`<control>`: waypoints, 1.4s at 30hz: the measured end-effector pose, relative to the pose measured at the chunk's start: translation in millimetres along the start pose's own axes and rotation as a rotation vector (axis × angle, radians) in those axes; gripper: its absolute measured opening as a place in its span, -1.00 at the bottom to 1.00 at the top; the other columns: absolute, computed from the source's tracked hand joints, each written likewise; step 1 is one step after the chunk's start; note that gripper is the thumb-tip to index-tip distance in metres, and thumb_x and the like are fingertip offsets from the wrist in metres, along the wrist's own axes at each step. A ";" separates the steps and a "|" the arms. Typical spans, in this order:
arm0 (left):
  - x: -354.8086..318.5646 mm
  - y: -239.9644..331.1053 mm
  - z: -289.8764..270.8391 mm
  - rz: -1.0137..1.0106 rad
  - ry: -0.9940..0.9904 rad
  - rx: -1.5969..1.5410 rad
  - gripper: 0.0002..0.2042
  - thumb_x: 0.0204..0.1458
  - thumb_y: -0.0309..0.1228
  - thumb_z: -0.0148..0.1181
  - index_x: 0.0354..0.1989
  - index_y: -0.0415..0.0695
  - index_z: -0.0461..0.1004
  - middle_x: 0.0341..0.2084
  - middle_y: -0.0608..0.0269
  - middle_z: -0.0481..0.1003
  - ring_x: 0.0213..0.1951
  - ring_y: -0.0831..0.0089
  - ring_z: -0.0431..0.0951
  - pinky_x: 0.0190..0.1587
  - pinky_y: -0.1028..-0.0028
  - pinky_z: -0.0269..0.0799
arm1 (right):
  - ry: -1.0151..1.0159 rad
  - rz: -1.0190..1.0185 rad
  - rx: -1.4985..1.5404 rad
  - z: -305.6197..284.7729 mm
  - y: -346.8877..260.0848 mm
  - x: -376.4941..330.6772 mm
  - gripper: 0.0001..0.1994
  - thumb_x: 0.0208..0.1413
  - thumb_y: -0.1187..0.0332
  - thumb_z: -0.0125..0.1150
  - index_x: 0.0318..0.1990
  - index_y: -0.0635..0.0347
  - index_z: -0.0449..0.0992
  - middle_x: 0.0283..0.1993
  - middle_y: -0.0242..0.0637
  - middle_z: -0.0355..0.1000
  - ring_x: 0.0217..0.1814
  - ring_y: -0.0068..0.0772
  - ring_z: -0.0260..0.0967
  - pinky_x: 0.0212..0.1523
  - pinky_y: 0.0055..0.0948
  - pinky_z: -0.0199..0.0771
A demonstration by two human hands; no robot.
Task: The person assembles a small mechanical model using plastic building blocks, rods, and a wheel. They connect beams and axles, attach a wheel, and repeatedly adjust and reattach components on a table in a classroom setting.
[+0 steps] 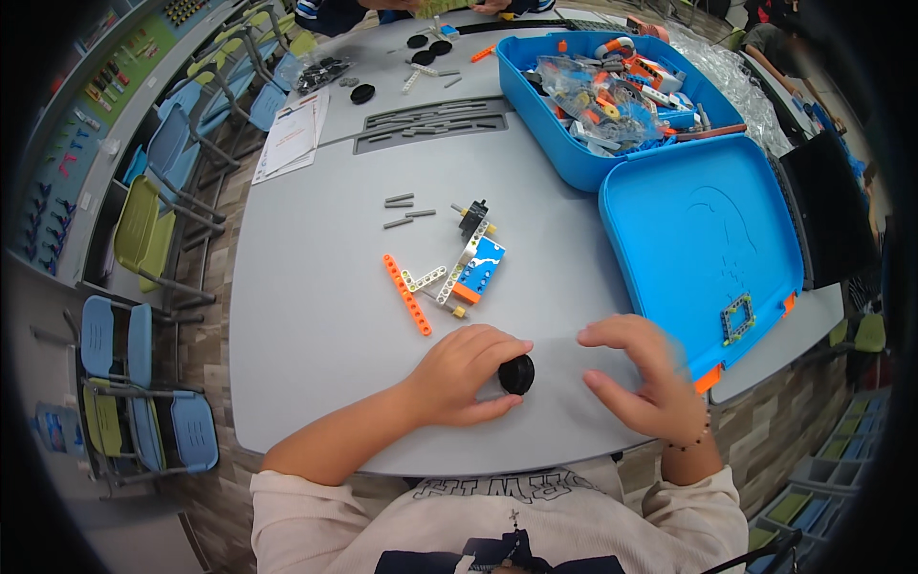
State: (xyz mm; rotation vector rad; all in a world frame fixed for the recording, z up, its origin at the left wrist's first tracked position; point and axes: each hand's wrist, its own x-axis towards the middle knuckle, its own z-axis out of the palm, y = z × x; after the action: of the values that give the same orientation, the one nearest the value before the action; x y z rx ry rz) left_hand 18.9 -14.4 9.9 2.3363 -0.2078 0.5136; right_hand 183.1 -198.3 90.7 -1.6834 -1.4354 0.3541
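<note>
My left hand [466,371] rests on the grey table [316,316] near its front edge, fingers closed around a small black wheel [516,374]. My right hand [643,375] hovers just to the right of the wheel, fingers spread and curled, holding nothing. Beyond the hands lies a small assembly: an orange beam with holes [407,294], a light grey beam [425,279], and a blue block with a grey beam and black motor part [476,256]. Three short grey pins [402,210] lie farther back.
An open blue case sits at the right: its tub [564,153] holds several loose building parts, its lid [703,249] lies flat with a small frame piece [737,319]. A paper sheet [292,139], black wheels [426,48] and another person's hands lie at the far side. Chairs [143,230] stand left.
</note>
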 end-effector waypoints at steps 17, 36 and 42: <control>-29.8 -9.5 -39.2 -0.323 0.258 0.390 -0.84 -0.17 -0.45 0.19 -0.37 -0.13 0.41 -0.45 0.29 0.44 -0.34 0.31 0.42 -0.24 0.33 0.24 | -0.370 -0.507 -0.609 42.7 12.6 75.9 -0.61 -0.15 0.37 0.32 -0.08 0.07 0.45 0.00 -0.35 0.36 0.05 -0.31 0.30 0.01 -0.28 0.32; -32.8 -23.0 -59.3 -0.390 0.352 0.441 -0.89 -0.15 -0.51 0.13 -0.39 -0.11 0.44 -0.49 0.36 0.44 -0.42 0.41 0.41 -0.27 0.39 0.18 | -0.323 -0.748 -0.694 92.4 49.1 131.1 -0.79 -0.09 0.22 0.29 -0.36 0.05 0.42 -0.40 -0.47 0.39 -0.14 -0.48 0.37 0.34 0.31 -0.27; -29.7 -21.7 -56.7 -0.351 0.323 0.403 -0.87 -0.14 -0.48 0.16 -0.37 -0.12 0.44 -0.47 0.31 0.44 -0.39 0.36 0.43 -0.24 0.37 0.21 | -0.150 -0.581 -0.494 77.6 51.5 120.1 -0.79 -0.07 0.25 0.31 -0.31 -0.01 0.42 -0.36 -0.47 0.43 -0.18 -0.46 0.42 0.33 0.31 -0.32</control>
State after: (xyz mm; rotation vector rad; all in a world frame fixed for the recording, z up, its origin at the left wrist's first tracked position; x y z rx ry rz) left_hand -19.0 40.4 21.2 2.5479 0.4907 0.7987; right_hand 198.4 -54.5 44.1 -1.5261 -2.1684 -0.2220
